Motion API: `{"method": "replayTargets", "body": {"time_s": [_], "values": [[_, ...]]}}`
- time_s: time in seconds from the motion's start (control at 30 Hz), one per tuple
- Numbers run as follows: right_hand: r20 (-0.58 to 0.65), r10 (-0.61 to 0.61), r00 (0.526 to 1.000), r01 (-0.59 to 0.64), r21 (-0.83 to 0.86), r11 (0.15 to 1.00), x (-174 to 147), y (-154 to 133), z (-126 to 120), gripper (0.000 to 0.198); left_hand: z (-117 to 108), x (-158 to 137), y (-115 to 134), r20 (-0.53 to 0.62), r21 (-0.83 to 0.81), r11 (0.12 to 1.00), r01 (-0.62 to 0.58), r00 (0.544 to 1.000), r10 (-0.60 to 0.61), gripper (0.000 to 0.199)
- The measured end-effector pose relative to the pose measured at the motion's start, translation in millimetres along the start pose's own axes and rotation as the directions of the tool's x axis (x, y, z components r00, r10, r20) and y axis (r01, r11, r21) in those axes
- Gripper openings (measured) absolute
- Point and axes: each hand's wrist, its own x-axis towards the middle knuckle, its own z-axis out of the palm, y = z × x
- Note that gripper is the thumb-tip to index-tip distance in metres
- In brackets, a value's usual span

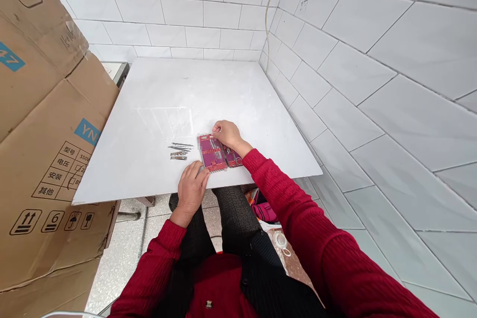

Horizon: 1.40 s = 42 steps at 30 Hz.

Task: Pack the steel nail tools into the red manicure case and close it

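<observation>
The left hand (191, 186) is laid against the red case (212, 156), the right hand (226, 133) curled over it; any grip cannot be told. On the surface (164, 79), beside loose tools (180, 151), the case is partly hidden by the right hand.

A broad, flat white tabletop with a smooth, slightly glossy surface (160, 82) carries everything here. Close to its front edge lies an open, flat two-panel case in purple and red with a shiny pale border (209, 157), its two halves spread side by side. Just left of the case, apart from it, a small group of slender dark-and-silver metal tools (181, 147) lies roughly crosswise, and directly below them are short, flat brown-and-silver metal pieces (178, 158), too small to identify surely. Faint whitish straight streaks (162, 108) mark the surface beyond the tools.
</observation>
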Motion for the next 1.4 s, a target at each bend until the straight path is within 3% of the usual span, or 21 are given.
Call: {"method": "replayTargets", "body": {"time_s": [0.2,0.43,0.8,0.97,1.1,1.27,1.4], "values": [[0.128,0.074,0.989,-0.034,-0.29,0.956,-24,-23,-5,0.02,0,0,1,-0.011,0.005,1.0,-0.012,1.0,0.013,0.023],[0.132,0.11,0.985,-0.046,-0.413,0.91,-26,-40,3,0.02,1,-1,1,-0.007,-0.017,1.0,-0.005,1.0,0.005,0.023],[0.141,0.091,0.986,-0.02,-0.44,0.898,-17,-59,13,0.027,2,-1,2,0.003,-0.069,0.997,0.035,0.999,-0.034,0.024],[0.157,0.147,0.977,-0.067,-0.426,0.902,-16,-57,14,0.031,2,-1,2,0.018,-0.053,0.998,0.026,1.0,-0.025,0.024],[0.14,0.158,0.977,-0.101,-0.349,0.932,-13,-50,13,0.023,0,-1,3,0.022,-0.061,0.998,0.03,0.999,-0.029,0.025],[0.109,0.093,0.99,-0.064,-0.243,0.968,8,-52,13,0.016,0,-2,3,0.01,-0.068,0.997,0.034,0.999,-0.033,0.024],[0.126,-0.029,0.992,0.055,-0.211,0.976,30,-75,22,0.015,0,-4,3,0.0,-0.047,0.998,0.028,1.0,-0.028,0.024]]}}
